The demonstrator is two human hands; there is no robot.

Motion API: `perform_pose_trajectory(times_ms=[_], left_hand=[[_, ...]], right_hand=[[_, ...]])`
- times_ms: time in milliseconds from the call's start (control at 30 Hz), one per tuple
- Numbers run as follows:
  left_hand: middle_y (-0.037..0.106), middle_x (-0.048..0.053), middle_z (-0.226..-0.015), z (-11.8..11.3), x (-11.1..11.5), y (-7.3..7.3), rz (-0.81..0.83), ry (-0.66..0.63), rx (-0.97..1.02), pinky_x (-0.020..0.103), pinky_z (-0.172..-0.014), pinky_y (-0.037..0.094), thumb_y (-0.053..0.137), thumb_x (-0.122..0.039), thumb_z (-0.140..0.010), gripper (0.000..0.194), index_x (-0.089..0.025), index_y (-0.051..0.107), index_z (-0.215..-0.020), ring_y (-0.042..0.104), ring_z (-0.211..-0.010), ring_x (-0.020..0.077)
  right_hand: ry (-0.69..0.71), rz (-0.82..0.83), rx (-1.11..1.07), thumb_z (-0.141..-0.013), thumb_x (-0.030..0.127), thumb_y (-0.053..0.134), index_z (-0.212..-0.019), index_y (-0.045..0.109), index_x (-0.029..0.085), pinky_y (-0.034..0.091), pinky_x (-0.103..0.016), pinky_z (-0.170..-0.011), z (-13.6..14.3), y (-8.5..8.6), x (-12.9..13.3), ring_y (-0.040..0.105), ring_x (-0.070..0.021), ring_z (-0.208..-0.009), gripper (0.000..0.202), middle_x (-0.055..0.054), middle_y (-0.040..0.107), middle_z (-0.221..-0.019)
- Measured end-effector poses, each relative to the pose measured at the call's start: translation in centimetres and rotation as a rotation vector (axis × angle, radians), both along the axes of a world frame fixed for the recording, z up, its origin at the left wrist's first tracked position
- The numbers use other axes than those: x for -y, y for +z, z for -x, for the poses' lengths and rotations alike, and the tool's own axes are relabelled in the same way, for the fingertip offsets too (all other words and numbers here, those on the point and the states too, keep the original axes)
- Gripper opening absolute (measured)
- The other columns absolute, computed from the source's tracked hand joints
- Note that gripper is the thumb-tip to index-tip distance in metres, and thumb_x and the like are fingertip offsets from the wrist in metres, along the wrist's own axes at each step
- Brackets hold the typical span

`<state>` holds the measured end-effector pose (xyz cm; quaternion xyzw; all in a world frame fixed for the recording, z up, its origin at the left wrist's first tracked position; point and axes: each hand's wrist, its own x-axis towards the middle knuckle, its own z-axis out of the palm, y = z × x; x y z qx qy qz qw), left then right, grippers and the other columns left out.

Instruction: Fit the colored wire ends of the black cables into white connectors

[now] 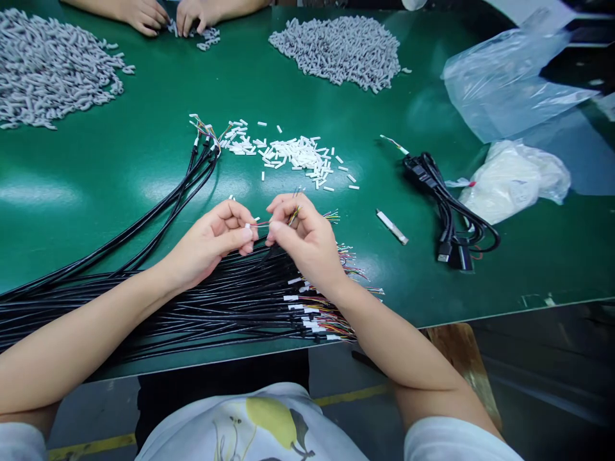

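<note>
My left hand (214, 240) pinches a small white piece (248, 226) between thumb and forefinger. From it thin red and pale wires (262, 224) run across to my right hand (305, 237). That hand is closed on the wire end of a black cable, with more coloured wires (294, 215) fanning out between its fingers. Beneath both hands lies a wide bundle of black cables (211, 301), their stripped coloured ends and white sleeves (312, 323) pointing right. Just beyond the hands is a scatter of short white sleeves (298, 153).
Several black cables (168, 202) curve up on the left. Grey pieces form heaps at far left (52, 67) and back (341, 51). Another person's hands (189, 16) handle grey pieces. Rightward lie a box-cutter-like tool (391, 227), coiled cable (439, 198) and plastic bag (516, 176).
</note>
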<state>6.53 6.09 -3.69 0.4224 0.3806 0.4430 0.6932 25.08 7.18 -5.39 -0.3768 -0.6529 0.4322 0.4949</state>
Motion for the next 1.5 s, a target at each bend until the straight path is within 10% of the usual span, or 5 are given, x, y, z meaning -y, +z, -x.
perform_pose_trajectory(times_ms=[167,1500], left_hand=[[0.058,-0.003,-0.068,0.6,-0.3,-0.1,0.026,0.085,-0.037,0.017,-0.058,0.045,0.075,-0.020,-0.082,0.009,-0.018,0.066,-0.084,0.052,-0.061,0.0073],[0.055,-0.003,-0.066,0.7,-0.5,-0.3,0.058,0.065,-0.016,0.017,-0.056,0.039,0.072,-0.015,-0.082,0.006,-0.016,0.067,-0.079,0.048,-0.058,0.0063]], right_hand=[[0.020,0.279,-0.221,-0.096,0.047,0.056,-0.101,0.060,0.025,0.063,-0.027,-0.068,-0.4,-0.2,-0.7,0.069,-0.0104,-0.073,0.023,-0.002,0.066,-0.105],[0.111,0.418,-0.393,-0.084,0.042,0.075,-0.091,0.055,0.024,0.060,-0.024,-0.069,-0.4,0.7,-0.7,0.068,-0.0083,-0.066,0.028,0.004,0.063,-0.085]])
